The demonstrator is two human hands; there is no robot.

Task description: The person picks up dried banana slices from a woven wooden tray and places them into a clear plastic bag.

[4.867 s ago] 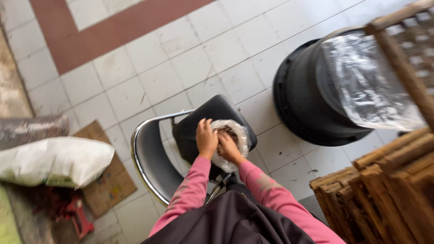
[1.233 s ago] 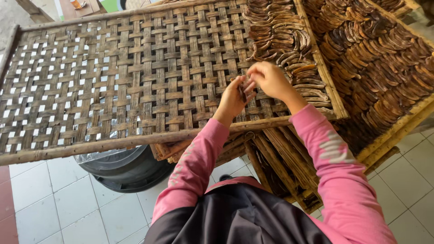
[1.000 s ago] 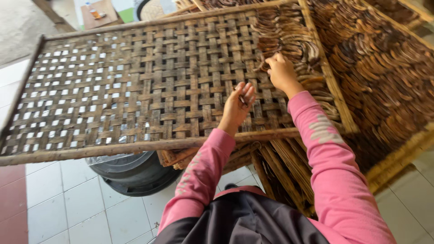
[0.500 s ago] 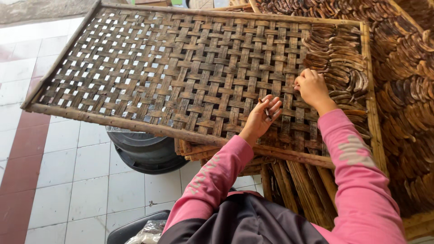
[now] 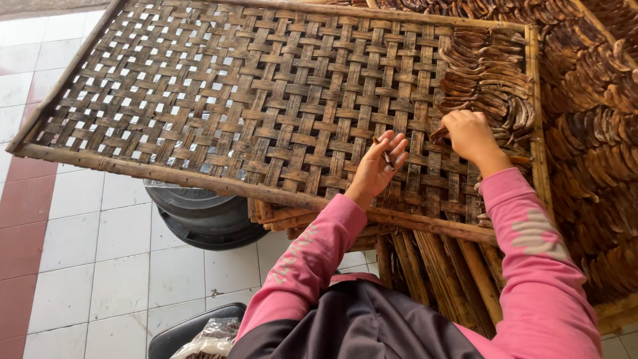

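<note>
Laying dark dried strips in rows on a woven bamboo tray [image 5: 252,100] looks to be the step in hand. Nearest, the left hand [image 5: 380,165] rests palm-up on the weave, fingers loosely spread, cradling a few spare strips [image 5: 386,153]. Just beyond, the right hand [image 5: 470,135] presses down with fingers curled around one strip [image 5: 438,133] at the edge of the finished rows [image 5: 488,76]. The next placement would seem to need another strip from the left palm, overlapped neatly against the last one.
</note>
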